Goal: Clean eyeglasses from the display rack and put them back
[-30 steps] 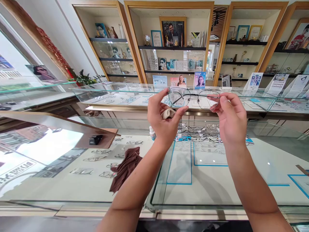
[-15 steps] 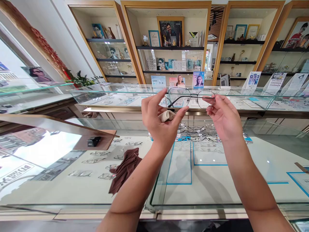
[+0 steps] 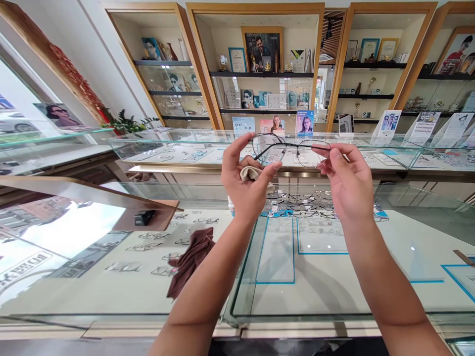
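A pair of eyeglasses [image 3: 291,146] with thin dark rims and clear lenses is held up in front of me, above the glass counter. My right hand [image 3: 351,183] pinches it at the right end, by the rim and temple. Around the left lens are the spread index finger and thumb of my left hand [image 3: 245,185]; the index fingertip is at the left rim, though contact is hard to tell. A crumpled beige cloth [image 3: 251,172] is tucked in the curled fingers of that same hand.
Below is a glass display counter [image 3: 308,296] with rows of eyeglasses [image 3: 297,200] toward its far side. A brown cloth [image 3: 191,259] lies on the counter to the left, near a wooden board [image 3: 148,217]. Another glass case [image 3: 178,153] stands beyond, before tall shelves.
The eyeglasses have tilted and shifted slightly left, their bridge and temples now lining up differently. My left thumb has moved a little left and the beige cloth has shifted with the hand.
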### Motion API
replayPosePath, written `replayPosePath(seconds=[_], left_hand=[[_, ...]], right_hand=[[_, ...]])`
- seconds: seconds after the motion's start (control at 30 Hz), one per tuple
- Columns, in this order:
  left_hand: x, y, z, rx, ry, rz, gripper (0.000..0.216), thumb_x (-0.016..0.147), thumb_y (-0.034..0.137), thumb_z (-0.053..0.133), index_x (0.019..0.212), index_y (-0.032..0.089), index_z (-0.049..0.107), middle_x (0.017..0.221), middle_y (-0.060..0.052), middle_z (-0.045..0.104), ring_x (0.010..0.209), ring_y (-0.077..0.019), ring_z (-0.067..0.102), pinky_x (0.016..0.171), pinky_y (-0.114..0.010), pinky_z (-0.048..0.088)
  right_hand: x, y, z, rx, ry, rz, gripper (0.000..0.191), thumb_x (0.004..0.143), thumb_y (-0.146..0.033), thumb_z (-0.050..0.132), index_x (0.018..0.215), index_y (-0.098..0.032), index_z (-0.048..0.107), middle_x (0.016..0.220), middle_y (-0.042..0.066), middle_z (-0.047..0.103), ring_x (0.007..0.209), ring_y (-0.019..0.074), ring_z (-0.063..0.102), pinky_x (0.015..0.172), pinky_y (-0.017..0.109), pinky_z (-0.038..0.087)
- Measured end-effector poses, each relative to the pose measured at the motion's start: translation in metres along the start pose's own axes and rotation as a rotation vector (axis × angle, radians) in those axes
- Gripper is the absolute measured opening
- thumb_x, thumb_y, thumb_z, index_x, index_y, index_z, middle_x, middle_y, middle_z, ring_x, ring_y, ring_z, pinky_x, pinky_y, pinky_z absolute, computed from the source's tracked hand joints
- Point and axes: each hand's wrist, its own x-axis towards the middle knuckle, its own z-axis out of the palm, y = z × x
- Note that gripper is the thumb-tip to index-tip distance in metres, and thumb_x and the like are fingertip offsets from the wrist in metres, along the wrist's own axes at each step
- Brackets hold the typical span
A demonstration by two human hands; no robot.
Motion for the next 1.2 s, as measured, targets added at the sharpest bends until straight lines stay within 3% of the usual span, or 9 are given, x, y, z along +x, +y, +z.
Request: replayPosePath(seconds=[0.27, 0.37, 0.6, 0.8, 1.0, 1.1, 1.2], left_hand=[[0.000, -0.004, 0.001, -0.007, 0.004, 0.066, 0.072, 0.082, 0.061, 0.085, 0.140, 0.032, 0.054, 0.137, -0.012, 0.066, 0.115, -0.0272, 0.072, 0.070, -0.031, 0.061], [-0.001, -0.001, 0.002, 0.005, -0.028, 0.045, 0.069, 0.085, 0.061, 0.082, 0.140, 0.032, 0.050, 0.129, -0.012, 0.069, 0.106, -0.0253, 0.076, 0.067, -0.031, 0.061], [-0.002, 0.008, 0.001, -0.032, -0.024, -0.005, 0.065, 0.084, 0.058, 0.084, 0.133, 0.031, 0.051, 0.132, -0.013, 0.068, 0.112, -0.0287, 0.076, 0.066, -0.032, 0.062], [-0.003, 0.015, 0.001, -0.060, -0.008, -0.047, 0.062, 0.084, 0.055, 0.084, 0.130, 0.026, 0.053, 0.117, -0.012, 0.074, 0.105, -0.0264, 0.078, 0.065, -0.030, 0.062], [-0.005, 0.019, 0.000, -0.028, 0.020, -0.059, 0.066, 0.081, 0.056, 0.086, 0.130, 0.025, 0.055, 0.124, -0.013, 0.072, 0.094, -0.0225, 0.078, 0.066, -0.031, 0.062], [-0.004, 0.012, -0.001, -0.055, -0.041, -0.131, 0.066, 0.086, 0.060, 0.081, 0.136, 0.027, 0.053, 0.119, -0.012, 0.075, 0.083, -0.0173, 0.075, 0.061, -0.027, 0.058], [0.001, 0.006, -0.001, -0.240, -0.164, -0.369, 0.065, 0.087, 0.068, 0.074, 0.137, 0.030, 0.056, 0.109, -0.008, 0.076, 0.063, -0.0099, 0.066, 0.050, -0.023, 0.048]], right_hand=[[0.001, 0.003, -0.003, -0.073, 0.000, -0.043, 0.029, 0.096, -0.058, 0.071, 0.108, -0.032, 0.073, 0.109, 0.003, 0.075, 0.104, 0.0210, 0.072, 0.086, 0.038, 0.061], [0.003, 0.007, -0.007, -0.072, 0.014, -0.040, 0.027, 0.094, -0.057, 0.073, 0.107, -0.033, 0.074, 0.106, 0.002, 0.073, 0.099, 0.0193, 0.070, 0.085, 0.036, 0.060], [0.006, 0.013, -0.012, -0.089, -0.039, 0.006, 0.029, 0.097, -0.058, 0.070, 0.107, -0.031, 0.075, 0.095, 0.001, 0.070, 0.084, 0.0166, 0.065, 0.072, 0.033, 0.055], [0.006, 0.012, -0.010, 0.010, 0.004, 0.131, 0.030, 0.088, -0.057, 0.079, 0.097, -0.029, 0.078, 0.103, 0.002, 0.074, 0.083, 0.0155, 0.064, 0.070, 0.031, 0.053], [0.005, 0.014, -0.006, 0.063, 0.055, 0.171, 0.030, 0.082, -0.056, 0.084, 0.092, -0.028, 0.079, 0.097, 0.002, 0.074, 0.080, 0.0163, 0.063, 0.066, 0.031, 0.053], [0.004, 0.012, -0.005, 0.049, 0.047, 0.138, 0.031, 0.083, -0.058, 0.083, 0.092, -0.028, 0.079, 0.093, 0.002, 0.072, 0.080, 0.0169, 0.063, 0.067, 0.032, 0.054], [0.002, 0.004, -0.004, 0.002, -0.063, 0.000, 0.034, 0.090, -0.063, 0.072, 0.097, -0.030, 0.077, 0.098, 0.002, 0.071, 0.087, 0.0191, 0.066, 0.076, 0.036, 0.057]])
